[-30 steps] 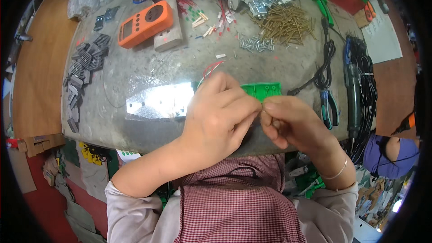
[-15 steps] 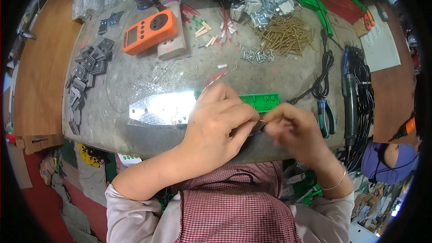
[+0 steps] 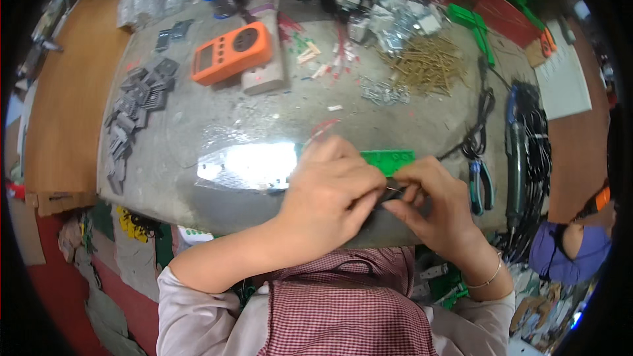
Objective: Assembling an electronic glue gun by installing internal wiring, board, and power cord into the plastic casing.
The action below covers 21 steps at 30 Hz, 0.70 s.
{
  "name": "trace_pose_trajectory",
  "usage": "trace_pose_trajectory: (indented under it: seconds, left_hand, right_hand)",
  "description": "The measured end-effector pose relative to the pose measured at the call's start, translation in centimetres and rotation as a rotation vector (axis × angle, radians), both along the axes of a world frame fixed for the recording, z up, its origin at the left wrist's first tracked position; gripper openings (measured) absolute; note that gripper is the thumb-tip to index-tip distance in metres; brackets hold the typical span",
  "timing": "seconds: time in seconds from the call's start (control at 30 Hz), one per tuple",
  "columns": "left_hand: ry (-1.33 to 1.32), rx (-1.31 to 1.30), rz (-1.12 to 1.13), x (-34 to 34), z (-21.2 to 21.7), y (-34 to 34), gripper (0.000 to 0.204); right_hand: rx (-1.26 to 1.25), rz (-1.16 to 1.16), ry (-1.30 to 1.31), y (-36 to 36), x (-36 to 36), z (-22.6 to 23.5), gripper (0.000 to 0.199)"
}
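Work is seen midway on the grey surface (image 3: 257,118), overhung by the left hand (image 3: 333,184) and right hand (image 3: 440,204). The open green plastic housing (image 3: 394,161) is partly hidden beyond, left unclosed. A thin wire (image 3: 393,189) is pinched in the left grip; the right grip is parted, any hold indeterminable. Compared with the preceding frame, right thumb and forefinger are spread wider.

Head view: fisheye, worn on the head, looking down
Workbench (image 3: 264,109): below, towards twelve o'clock
Gingham apron (image 3: 349,316): close, six o'clock
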State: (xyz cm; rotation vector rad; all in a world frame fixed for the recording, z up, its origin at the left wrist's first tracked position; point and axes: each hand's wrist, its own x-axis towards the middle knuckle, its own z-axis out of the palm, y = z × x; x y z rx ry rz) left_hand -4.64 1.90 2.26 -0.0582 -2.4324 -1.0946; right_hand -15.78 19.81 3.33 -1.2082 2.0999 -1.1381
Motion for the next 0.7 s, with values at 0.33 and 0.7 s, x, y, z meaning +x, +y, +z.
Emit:
trace_pose_trajectory:
  seconds: [0.33, 0.7]
  left_hand:
    - [0.022, 0.037, 0.124, 0.6, 1.0, -4.6, 0.022]
    - [-0.031, -0.066, 0.563, 3.7, -0.1, -10.1, 0.007]
  right_hand:
    - [-0.186, 0.013, -0.169, 0.6, -2.0, -0.7, 0.036]
    - [-0.218, -0.171, 0.357, -11.9, -12.0, 2.2, 0.028]
